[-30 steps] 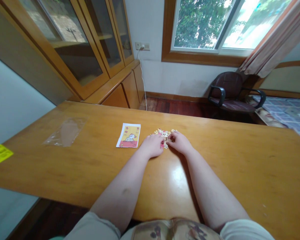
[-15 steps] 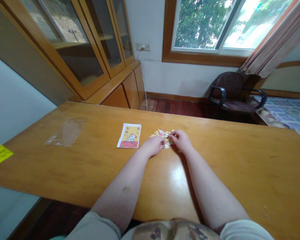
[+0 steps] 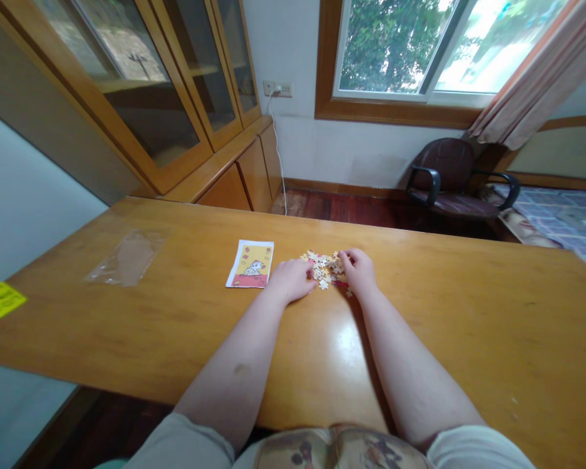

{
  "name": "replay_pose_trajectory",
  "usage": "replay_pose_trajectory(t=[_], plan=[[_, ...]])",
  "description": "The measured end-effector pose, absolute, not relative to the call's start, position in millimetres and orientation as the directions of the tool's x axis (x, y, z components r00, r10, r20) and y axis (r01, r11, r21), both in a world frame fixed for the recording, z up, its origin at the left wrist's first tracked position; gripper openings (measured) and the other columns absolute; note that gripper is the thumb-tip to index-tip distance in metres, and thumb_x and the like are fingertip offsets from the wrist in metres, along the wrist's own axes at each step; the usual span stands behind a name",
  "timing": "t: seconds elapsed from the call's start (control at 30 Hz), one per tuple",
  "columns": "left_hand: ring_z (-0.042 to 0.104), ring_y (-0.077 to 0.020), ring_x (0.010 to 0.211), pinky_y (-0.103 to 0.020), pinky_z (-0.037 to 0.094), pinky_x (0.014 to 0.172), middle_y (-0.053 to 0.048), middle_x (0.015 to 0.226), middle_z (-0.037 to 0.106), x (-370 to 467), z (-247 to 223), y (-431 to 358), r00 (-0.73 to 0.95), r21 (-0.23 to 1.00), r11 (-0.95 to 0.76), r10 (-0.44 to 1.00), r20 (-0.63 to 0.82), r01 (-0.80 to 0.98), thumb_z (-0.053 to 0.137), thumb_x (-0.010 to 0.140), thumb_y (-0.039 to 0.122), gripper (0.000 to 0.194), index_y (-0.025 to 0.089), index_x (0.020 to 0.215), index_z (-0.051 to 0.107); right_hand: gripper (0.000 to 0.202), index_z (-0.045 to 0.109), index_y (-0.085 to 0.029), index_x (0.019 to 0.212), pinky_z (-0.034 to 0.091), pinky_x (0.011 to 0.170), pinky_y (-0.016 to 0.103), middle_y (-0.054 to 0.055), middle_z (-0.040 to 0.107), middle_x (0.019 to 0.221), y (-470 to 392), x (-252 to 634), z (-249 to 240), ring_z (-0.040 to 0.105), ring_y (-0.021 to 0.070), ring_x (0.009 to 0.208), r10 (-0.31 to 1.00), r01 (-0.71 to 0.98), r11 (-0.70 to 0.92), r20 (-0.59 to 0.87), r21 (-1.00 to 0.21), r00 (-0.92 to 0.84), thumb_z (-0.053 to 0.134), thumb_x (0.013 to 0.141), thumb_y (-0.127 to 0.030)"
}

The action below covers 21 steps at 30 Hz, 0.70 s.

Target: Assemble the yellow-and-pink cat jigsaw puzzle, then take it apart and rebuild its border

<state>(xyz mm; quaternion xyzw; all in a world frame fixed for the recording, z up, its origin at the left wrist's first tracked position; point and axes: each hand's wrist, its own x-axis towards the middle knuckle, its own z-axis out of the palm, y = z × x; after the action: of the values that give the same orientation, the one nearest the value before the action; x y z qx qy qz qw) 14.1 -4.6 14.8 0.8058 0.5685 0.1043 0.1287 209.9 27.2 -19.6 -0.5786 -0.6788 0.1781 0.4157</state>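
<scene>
A small heap of jigsaw puzzle pieces, mostly pale yellow with some red and pink, lies on the wooden table between my hands. My left hand rests at the heap's left edge, fingers curved and the thumb apart from them, with nothing visibly held. At the right edge, my right hand has its thumb and index finger drawn together; whatever is between them is too small to make out. One loose puzzle piece lies just below the heap. Left of my left hand is a picture card showing a white cartoon animal.
A clear plastic bag lies on the left of the table. A yellow label is at the far left edge. Beyond the table are a glass-door cabinet, an office chair and a bed.
My left hand has shifted left, away from the heap's middle, showing more pieces. My right fingers have moved slightly right and up. The card and bag stay put.
</scene>
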Motion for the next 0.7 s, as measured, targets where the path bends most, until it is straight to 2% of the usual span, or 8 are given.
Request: replay_pose_trajectory(t=[0.07, 0.2, 0.4, 0.53, 0.7], plan=[[0.062, -0.0224, 0.078, -0.032, 0.046, 0.072, -0.004, 0.083, 0.069, 14.4, 15.8, -8.9, 0.334, 0.305, -0.305, 0.942, -0.046, 0.902, 0.063, 0.074, 0.033, 0.011, 0.024, 0.080, 0.068, 0.032, 0.059, -0.020, 0.065, 0.037, 0.063, 0.029, 0.002, 0.056, 0.064, 26.8, 210.3, -18.2, 0.050, 0.0161, 0.064, 0.929, 0.627, 0.251, 0.366, -0.737, 0.059, 0.049, 0.088, -0.039], [0.062, -0.0223, 0.081, -0.030, 0.045, 0.070, -0.004, 0.086, 0.069, 15.7, 13.3, -10.2, 0.374, 0.332, -0.340, 0.927, -0.041, 0.880, 0.061, 0.074, 0.028, 0.009, 0.024, 0.079, 0.067, 0.031, 0.058, -0.020, 0.064, 0.036, 0.062, 0.029, 0.001, 0.054, 0.062, 26.2, 209.6, -17.0, 0.049, 0.0154, 0.062, 0.926, 0.624, 0.255, 0.372, -0.739, 0.062, 0.050, 0.086, -0.040], [0.061, -0.0170, 0.077, -0.026, 0.046, 0.070, -0.002, 0.085, 0.068, 15.8, 6.0, -1.2, 0.411, 0.513, -0.348, 0.911, -0.012, 0.785, 0.057, 0.077, 0.016, 0.012, 0.021, 0.086, 0.064, 0.032, 0.059, -0.020, 0.063, 0.036, 0.062, 0.029, 0.001, 0.055, 0.062, 27.7, 210.2, -19.5, 0.050, 0.0153, 0.062, 0.921, 0.619, 0.248, 0.380, -0.746, 0.089, 0.050, 0.086, -0.040], [0.062, -0.0182, 0.088, -0.029, 0.048, 0.081, -0.005, 0.096, 0.068, 16.0, 2.0, 7.3, 0.368, 0.602, -0.336, 0.927, 0.075, 0.725, 0.053, 0.084, 0.017, 0.019, 0.020, 0.097, 0.066, 0.032, 0.060, -0.019, 0.064, 0.036, 0.062, 0.029, 0.002, 0.057, 0.063, 28.4, 210.4, -20.3, 0.051, 0.0157, 0.063, 0.925, 0.605, 0.227, 0.363, -0.763, 0.110, 0.050, 0.086, -0.041], [0.062, -0.0193, 0.097, -0.033, 0.047, 0.092, -0.005, 0.104, 0.069, 19.9, -4.9, 12.0, 0.369, 0.562, -0.404, 0.911, 0.183, 0.721, 0.049, 0.086, 0.014, 0.026, 0.021, 0.098, 0.070, 0.033, 0.061, -0.019, 0.065, 0.037, 0.062, 0.029, 0.003, 0.059, 0.065, 27.6, 210.6, -18.4, 0.052, 0.0161, 0.064, 0.926, 0.597, 0.221, 0.357, -0.771, 0.119, 0.050, 0.086, -0.041]])
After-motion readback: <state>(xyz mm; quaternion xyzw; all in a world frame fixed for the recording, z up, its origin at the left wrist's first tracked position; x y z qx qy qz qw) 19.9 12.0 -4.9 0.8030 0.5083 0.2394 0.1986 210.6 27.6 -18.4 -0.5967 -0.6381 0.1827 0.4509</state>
